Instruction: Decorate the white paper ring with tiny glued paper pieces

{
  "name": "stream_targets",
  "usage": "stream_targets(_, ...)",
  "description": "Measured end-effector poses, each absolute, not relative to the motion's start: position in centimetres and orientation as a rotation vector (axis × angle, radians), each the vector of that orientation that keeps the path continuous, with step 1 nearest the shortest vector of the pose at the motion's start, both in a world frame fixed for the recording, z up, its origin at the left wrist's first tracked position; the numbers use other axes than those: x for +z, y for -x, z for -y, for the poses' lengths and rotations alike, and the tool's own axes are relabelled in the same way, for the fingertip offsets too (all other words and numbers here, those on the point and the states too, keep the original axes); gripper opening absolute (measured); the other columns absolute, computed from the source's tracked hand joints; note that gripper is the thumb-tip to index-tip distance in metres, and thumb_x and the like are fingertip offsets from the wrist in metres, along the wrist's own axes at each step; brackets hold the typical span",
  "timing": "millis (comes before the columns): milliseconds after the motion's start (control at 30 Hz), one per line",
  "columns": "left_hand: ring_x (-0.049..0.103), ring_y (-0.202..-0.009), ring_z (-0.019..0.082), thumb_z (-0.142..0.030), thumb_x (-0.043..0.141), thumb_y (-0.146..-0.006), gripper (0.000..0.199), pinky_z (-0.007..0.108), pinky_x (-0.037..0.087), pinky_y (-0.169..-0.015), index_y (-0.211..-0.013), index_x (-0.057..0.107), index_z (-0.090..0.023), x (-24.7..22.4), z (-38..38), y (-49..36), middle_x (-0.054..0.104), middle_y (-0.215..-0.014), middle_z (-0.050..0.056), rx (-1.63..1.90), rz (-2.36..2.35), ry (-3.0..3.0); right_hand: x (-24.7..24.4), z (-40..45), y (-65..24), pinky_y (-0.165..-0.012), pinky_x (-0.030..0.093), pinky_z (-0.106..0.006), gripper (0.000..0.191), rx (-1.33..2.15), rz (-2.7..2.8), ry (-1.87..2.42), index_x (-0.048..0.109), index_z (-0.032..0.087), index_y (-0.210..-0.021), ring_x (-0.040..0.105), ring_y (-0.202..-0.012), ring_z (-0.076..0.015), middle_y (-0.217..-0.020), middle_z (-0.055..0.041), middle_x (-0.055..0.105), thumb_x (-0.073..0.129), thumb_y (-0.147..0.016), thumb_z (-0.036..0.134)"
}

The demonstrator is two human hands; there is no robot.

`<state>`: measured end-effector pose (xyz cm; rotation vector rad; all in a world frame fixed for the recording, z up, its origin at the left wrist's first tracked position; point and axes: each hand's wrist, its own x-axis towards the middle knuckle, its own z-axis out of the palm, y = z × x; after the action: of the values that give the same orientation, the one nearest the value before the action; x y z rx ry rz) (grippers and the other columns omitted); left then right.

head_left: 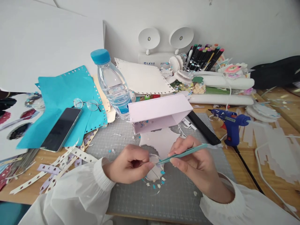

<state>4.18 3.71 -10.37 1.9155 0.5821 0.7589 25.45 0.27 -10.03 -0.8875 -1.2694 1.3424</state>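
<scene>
My right hand (194, 165) holds slim teal tweezers (185, 153) between thumb and fingers, their tip pointing left at my other hand. The thumb and forefinger of my left hand (131, 164) are pinched together at that tip; what lies between them is too small to make out. Just below, a curved string of tiny blue and white flower-shaped pieces (154, 186) lies around a round white disc (153, 173), partly hidden by my fingers. Both hands are above a grey cutting mat (131, 200). Beyond them stands a pale lilac open box (161, 109), with scalloped white paper (161, 139) before it.
A water bottle (113, 81) stands behind the mat. Left are a phone (62, 128), glasses (91, 105), blue paper (65, 90) and punched strips (49, 168). Right are a blue glue gun (232, 122) with its cord, a black bar (203, 128) and markers (203, 56).
</scene>
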Motion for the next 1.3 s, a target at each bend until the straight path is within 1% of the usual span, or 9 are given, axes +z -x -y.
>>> stream_targets(367, 0.024, -0.045, 0.008, -0.022, 0.047, -0.090, 0.041, 0.024, 0.021, -0.043, -0.055, 0.027, -0.019, -10.5, -3.7, -4.3, 0.026, -0.048, -0.006, 0.734, -0.612, -1.950, -10.4, -0.3, -25.4, -0.065, 0.047, -0.026, 0.014, 1.382, 1.285, 0.884, 0.055, 0.027, -0.086, 0.057, -0.078, -0.0122, -0.082, 0.0008, 0.051, 0.063, -0.085, 0.016)
stream_targets(533, 0.023, -0.044, 0.008, -0.025, 0.045, -0.091, 0.042, 0.025, 0.020, -0.043, -0.054, 0.026, -0.020, -10.7, -3.8, -4.2, 0.026, -0.046, -0.006, 0.729, -0.604, -1.954, -10.5, -0.3, -25.5, -0.058, 0.044, -0.026, 0.012, 1.391, 1.307, 0.888, 0.054, 0.025, -0.086, 0.056, -0.074, -0.0130, -0.082, -0.0001, 0.052, 0.062, -0.085, 0.016)
stream_targets(833, 0.022, -0.044, 0.007, -0.029, 0.042, -0.093, 0.044, 0.024, 0.019, -0.043, -0.054, 0.025, -0.019, -10.6, -3.7, -4.3, 0.025, -0.047, -0.006, 0.699, -0.624, -1.930, -10.3, -0.5, -25.5, -0.056, 0.042, -0.026, 0.010, 1.406, 1.294, 0.933, 0.055, 0.024, -0.082, 0.055, -0.066, -0.0119, -0.076, 0.0007, 0.054, 0.064, -0.084, 0.020)
stream_targets(1067, 0.029, -0.048, 0.008, -0.028, 0.037, -0.094, 0.040, 0.022, 0.024, -0.046, -0.056, 0.031, -0.018, -10.4, -4.2, -3.8, 0.031, -0.051, -0.005, 0.605, -0.661, -1.802, -11.0, -0.8, -25.5, -0.057, 0.043, -0.023, 0.015, 1.502, 1.107, 0.976, 0.055, 0.023, -0.082, 0.053, -0.062, -0.0095, -0.076, 0.0012, 0.058, 0.070, -0.080, 0.023)
stream_targets(1167, 0.027, -0.047, 0.007, -0.025, 0.040, -0.092, 0.038, 0.022, 0.023, -0.045, -0.056, 0.030, -0.018, -10.2, -4.2, -3.9, 0.029, -0.051, -0.006, 0.586, -0.649, -1.793, -11.1, -1.1, -25.4, -0.055, 0.043, -0.023, 0.016, 1.550, 1.023, 0.973, 0.057, 0.022, -0.081, 0.052, -0.062, -0.0097, -0.074, 0.0013, 0.057, 0.072, -0.077, 0.025)
stream_targets(1300, 0.025, -0.046, 0.007, -0.023, 0.041, -0.090, 0.037, 0.021, 0.021, -0.043, -0.056, 0.029, -0.019, -10.1, -4.2, -4.1, 0.027, -0.051, -0.006, 0.554, -0.673, -1.784, -10.7, -1.5, -25.3, -0.055, 0.043, -0.021, 0.018, 1.557, 0.872, 0.980, 0.058, 0.021, -0.078, 0.051, -0.059, -0.0078, -0.071, 0.0031, 0.056, 0.075, -0.074, 0.028)
